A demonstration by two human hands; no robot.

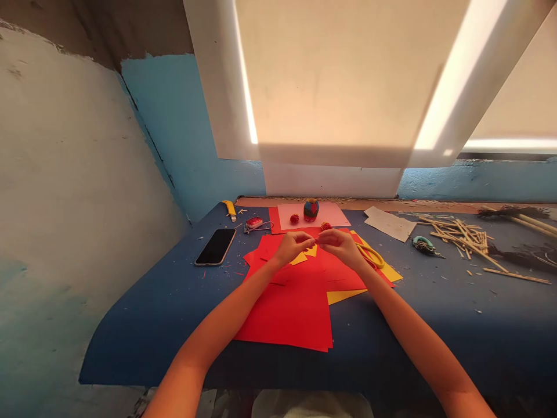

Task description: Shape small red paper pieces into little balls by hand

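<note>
My left hand (294, 246) and my right hand (340, 244) meet fingertip to fingertip above red paper sheets (291, 313). Both are closed in a pinch on something small, too tiny to make out. Small yellow paper pieces (299, 259) lie on the red just below the fingers. Beside my right wrist, yellow-handled scissors (371, 255) rest on the paper, partly covered by my arm. Just beyond my hands are two small red beaded-looking balls, one on the left (295, 219) and one on the right (325, 226), near a dark multicoloured round object (311, 210) on pale pink paper (339, 216).
The blue-covered table (165, 313) meets a wall behind. To the left lie a phone (216, 247), a yellow cutter knife (230, 210) and a red object with a cord (254, 223). Thin sticks (465, 235), a grey card (390, 223) and a teal coil (423, 245) lie right.
</note>
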